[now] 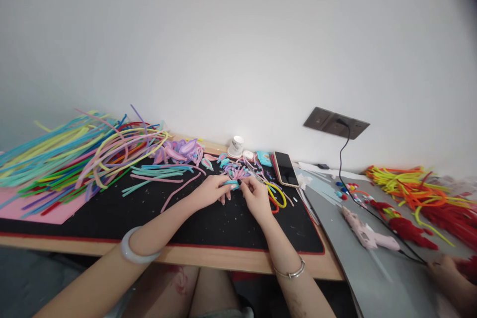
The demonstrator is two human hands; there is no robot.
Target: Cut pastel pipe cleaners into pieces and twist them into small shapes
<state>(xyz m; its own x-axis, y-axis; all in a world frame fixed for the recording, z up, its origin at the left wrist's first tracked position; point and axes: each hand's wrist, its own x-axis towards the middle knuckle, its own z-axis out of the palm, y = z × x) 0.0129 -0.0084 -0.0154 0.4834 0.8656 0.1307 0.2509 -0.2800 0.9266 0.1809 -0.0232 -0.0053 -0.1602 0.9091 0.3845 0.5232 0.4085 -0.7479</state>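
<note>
Over the black mat point(201, 231), both hands meet at a small turquoise pipe cleaner piece point(231, 184). My left hand point(210, 192) pinches its left part between thumb and fingers. At its right end, my right hand point(257, 198) is closed with thumb and fingertips together. The fingers partly hide the piece's shape. Just beyond them lies a heap of short pink and lilac pipe cleaner pieces point(236, 171). Pink-and-turquoise looped shapes point(207, 163) rest behind my left hand. Yellow pipe cleaner loops point(282, 197) are right of my right hand.
A large pile of coloured pipe cleaners point(89, 149) covers the left. Turquoise stems point(160, 173) lie nearer. A cup point(236, 145) and a phone point(286, 169) stand behind. On the right grey table are a pink glue gun point(368, 233), its cord, and another person's hand point(452, 278).
</note>
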